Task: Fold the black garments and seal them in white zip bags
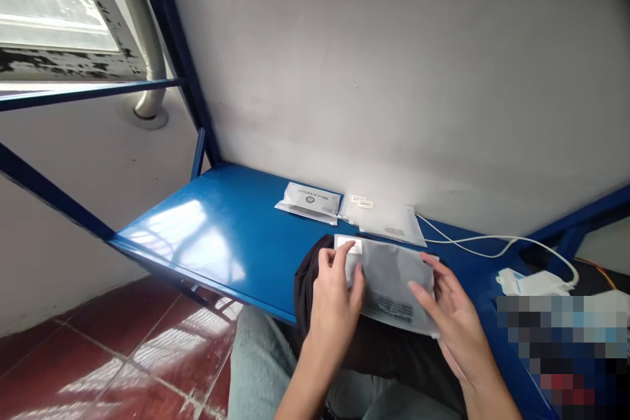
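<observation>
A frosted plastic pouch (394, 275) with dark printing near its lower edge lies over dark fabric on my lap, at the front of the blue table. On its upper left corner is a white label (352, 247). My left hand (337, 289) has its curled fingertips on the label and its thumb apart on the pouch face. The right edge of the pouch is in my right hand (453, 308), with the thumb on top and the fingers at the edge. What the pouch contains is hard to make out.
On the blue table (266, 256), against the wall, lie a pale pouch with printed lettering (310, 200) and a flat white pouch with labels (384, 216). A white cable (492, 237) runs rightward to a white power strip (534, 283). Blue metal posts (182, 46) frame the left side.
</observation>
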Demonstrator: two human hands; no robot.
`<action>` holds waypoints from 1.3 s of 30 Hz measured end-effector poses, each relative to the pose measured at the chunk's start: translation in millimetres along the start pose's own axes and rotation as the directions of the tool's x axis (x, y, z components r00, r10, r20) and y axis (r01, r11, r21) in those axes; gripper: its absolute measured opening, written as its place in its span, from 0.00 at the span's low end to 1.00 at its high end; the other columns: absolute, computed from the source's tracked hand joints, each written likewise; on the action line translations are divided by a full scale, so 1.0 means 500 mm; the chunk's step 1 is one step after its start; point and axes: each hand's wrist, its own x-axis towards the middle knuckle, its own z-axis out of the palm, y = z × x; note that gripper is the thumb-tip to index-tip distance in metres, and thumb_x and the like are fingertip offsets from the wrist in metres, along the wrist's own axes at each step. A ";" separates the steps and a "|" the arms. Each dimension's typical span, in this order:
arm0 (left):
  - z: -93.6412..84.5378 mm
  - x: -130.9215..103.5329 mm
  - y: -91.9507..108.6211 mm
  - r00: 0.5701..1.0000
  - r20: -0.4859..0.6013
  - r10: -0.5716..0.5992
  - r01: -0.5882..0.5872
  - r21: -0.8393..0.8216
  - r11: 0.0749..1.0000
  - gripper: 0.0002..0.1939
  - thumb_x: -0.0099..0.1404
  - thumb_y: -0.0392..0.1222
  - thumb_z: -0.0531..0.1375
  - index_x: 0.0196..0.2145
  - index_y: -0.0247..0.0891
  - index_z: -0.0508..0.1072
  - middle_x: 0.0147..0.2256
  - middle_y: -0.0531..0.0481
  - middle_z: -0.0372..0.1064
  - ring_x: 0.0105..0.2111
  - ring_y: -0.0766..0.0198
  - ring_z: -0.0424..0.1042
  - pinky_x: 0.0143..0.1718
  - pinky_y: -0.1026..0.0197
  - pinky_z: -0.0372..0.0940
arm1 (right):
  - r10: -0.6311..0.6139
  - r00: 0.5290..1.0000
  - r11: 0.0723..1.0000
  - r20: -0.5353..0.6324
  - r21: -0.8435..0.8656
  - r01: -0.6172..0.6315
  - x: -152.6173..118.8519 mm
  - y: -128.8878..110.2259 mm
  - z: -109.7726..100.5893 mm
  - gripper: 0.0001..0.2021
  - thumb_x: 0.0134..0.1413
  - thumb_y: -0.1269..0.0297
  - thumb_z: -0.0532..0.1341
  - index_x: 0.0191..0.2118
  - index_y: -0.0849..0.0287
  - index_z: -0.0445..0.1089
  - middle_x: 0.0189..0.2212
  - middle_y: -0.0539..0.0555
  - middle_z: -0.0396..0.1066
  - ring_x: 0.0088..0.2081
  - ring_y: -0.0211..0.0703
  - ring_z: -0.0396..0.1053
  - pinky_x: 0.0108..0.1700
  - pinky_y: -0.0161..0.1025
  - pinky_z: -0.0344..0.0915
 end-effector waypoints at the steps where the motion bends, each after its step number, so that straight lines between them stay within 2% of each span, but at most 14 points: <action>1: -0.020 0.026 -0.002 0.999 -0.050 0.022 -0.024 -0.040 0.999 0.19 0.74 0.39 0.56 0.60 0.50 0.68 0.49 0.46 0.65 0.42 0.60 0.75 0.44 0.60 0.71 | -0.053 0.998 0.998 -0.035 0.044 0.055 0.022 -0.021 0.027 0.31 0.52 0.49 0.72 0.61 0.47 0.69 0.60 0.56 0.71 0.62 0.55 0.68 0.59 0.46 0.70; 4: -0.086 0.140 -0.020 0.973 -0.188 0.137 -0.138 0.008 0.990 0.19 0.72 0.37 0.59 0.58 0.48 0.71 0.52 0.45 0.62 0.45 0.61 0.73 0.48 0.59 0.71 | -0.221 0.974 0.973 -0.045 0.052 0.223 0.118 -0.076 0.119 0.23 0.56 0.50 0.69 0.56 0.49 0.72 0.57 0.56 0.72 0.58 0.51 0.71 0.59 0.45 0.69; 6: -0.124 0.229 -0.043 0.945 -0.250 0.211 -0.183 0.129 0.975 0.18 0.72 0.35 0.58 0.56 0.46 0.74 0.52 0.44 0.62 0.45 0.61 0.72 0.49 0.58 0.70 | -0.311 0.949 0.948 0.051 -0.046 0.313 0.192 -0.094 0.180 0.22 0.61 0.50 0.65 0.58 0.50 0.71 0.58 0.57 0.71 0.53 0.48 0.73 0.55 0.43 0.72; 8: -0.148 0.305 -0.077 0.945 -0.199 0.258 -0.201 0.267 0.942 0.19 0.72 0.32 0.55 0.56 0.45 0.74 0.52 0.43 0.64 0.46 0.60 0.71 0.50 0.57 0.69 | -0.347 0.923 0.888 0.168 -0.258 0.381 0.259 -0.093 0.235 0.22 0.68 0.51 0.57 0.63 0.51 0.67 0.60 0.60 0.68 0.51 0.47 0.75 0.54 0.44 0.73; 10: -0.159 0.356 -0.119 0.976 -0.065 0.208 -0.155 0.465 0.872 0.21 0.71 0.29 0.53 0.56 0.44 0.75 0.51 0.41 0.67 0.49 0.56 0.71 0.52 0.52 0.68 | -0.318 0.915 0.790 0.249 -0.465 0.401 0.309 -0.076 0.281 0.24 0.68 0.55 0.55 0.66 0.55 0.65 0.62 0.64 0.66 0.54 0.52 0.74 0.57 0.50 0.72; 14: -0.144 0.389 -0.194 0.994 0.011 0.105 -0.088 0.640 0.764 0.23 0.71 0.26 0.49 0.53 0.41 0.76 0.53 0.39 0.71 0.56 0.48 0.69 0.62 0.38 0.59 | -0.293 0.891 0.670 0.347 -0.590 0.451 0.358 -0.035 0.354 0.27 0.65 0.58 0.59 0.67 0.60 0.66 0.71 0.69 0.55 0.69 0.65 0.58 0.69 0.59 0.57; 17: -0.110 0.402 -0.225 0.988 0.092 0.124 -0.154 0.618 0.771 0.22 0.76 0.34 0.48 0.62 0.42 0.70 0.62 0.40 0.68 0.63 0.53 0.65 0.64 0.47 0.59 | -0.296 0.839 0.592 0.456 -0.603 0.536 0.378 -0.013 0.407 0.28 0.69 0.56 0.55 0.70 0.58 0.61 0.75 0.63 0.47 0.74 0.61 0.45 0.73 0.57 0.48; 21: -0.064 0.420 -0.262 0.970 0.232 0.070 -0.198 0.596 0.778 0.22 0.79 0.45 0.46 0.65 0.42 0.66 0.67 0.39 0.62 0.68 0.49 0.59 0.63 0.42 0.63 | -0.267 0.825 0.548 0.499 -0.625 0.555 0.390 0.021 0.469 0.24 0.72 0.62 0.52 0.69 0.62 0.63 0.72 0.68 0.55 0.73 0.65 0.50 0.71 0.64 0.46; 24: -0.047 0.420 -0.304 0.961 0.276 0.022 -0.187 0.591 0.785 0.24 0.79 0.47 0.45 0.68 0.46 0.62 0.69 0.39 0.58 0.69 0.46 0.57 0.63 0.33 0.59 | -0.313 0.823 0.545 0.474 -0.620 0.565 0.383 0.051 0.489 0.21 0.71 0.59 0.58 0.65 0.58 0.66 0.66 0.65 0.64 0.65 0.60 0.63 0.66 0.64 0.58; 26: -0.042 0.416 -0.329 0.962 0.272 0.006 -0.172 0.591 0.789 0.26 0.79 0.47 0.43 0.70 0.45 0.58 0.71 0.37 0.54 0.70 0.45 0.55 0.65 0.30 0.55 | -0.354 0.821 0.558 0.449 -0.603 0.570 0.378 0.065 0.494 0.20 0.68 0.57 0.62 0.61 0.57 0.68 0.61 0.60 0.68 0.57 0.54 0.70 0.58 0.58 0.70; 29: -0.039 0.413 -0.342 0.968 0.251 -0.012 -0.144 0.593 0.792 0.27 0.80 0.47 0.41 0.72 0.43 0.56 0.71 0.35 0.54 0.70 0.45 0.55 0.66 0.29 0.52 | -0.373 0.826 0.597 0.423 -0.572 0.563 0.381 0.064 0.497 0.18 0.68 0.56 0.63 0.58 0.57 0.69 0.57 0.58 0.70 0.52 0.49 0.73 0.52 0.52 0.74; 33: -0.051 0.408 -0.300 0.975 0.224 0.018 -0.152 0.599 0.786 0.26 0.78 0.42 0.44 0.69 0.38 0.61 0.68 0.30 0.59 0.69 0.40 0.57 0.64 0.22 0.49 | -0.356 0.814 0.658 0.458 -0.496 0.567 0.392 0.017 0.462 0.19 0.67 0.56 0.63 0.59 0.58 0.69 0.57 0.58 0.71 0.52 0.50 0.73 0.52 0.53 0.74; 36: -0.055 0.383 -0.232 0.970 0.214 0.118 -0.224 0.588 0.777 0.27 0.74 0.32 0.45 0.68 0.35 0.63 0.68 0.28 0.58 0.71 0.41 0.52 0.66 0.21 0.39 | -0.377 0.776 0.688 0.506 -0.408 0.600 0.367 -0.022 0.356 0.19 0.68 0.56 0.63 0.59 0.58 0.69 0.57 0.58 0.71 0.52 0.50 0.73 0.53 0.53 0.73; 39: -0.026 0.334 -0.157 0.928 0.305 0.214 -0.350 0.516 0.782 0.28 0.72 0.28 0.46 0.66 0.40 0.65 0.62 0.35 0.67 0.63 0.49 0.66 0.67 0.37 0.52 | -0.393 0.770 0.697 0.503 -0.383 0.606 0.307 -0.026 0.177 0.17 0.72 0.52 0.55 0.59 0.49 0.72 0.57 0.54 0.73 0.58 0.49 0.71 0.62 0.51 0.68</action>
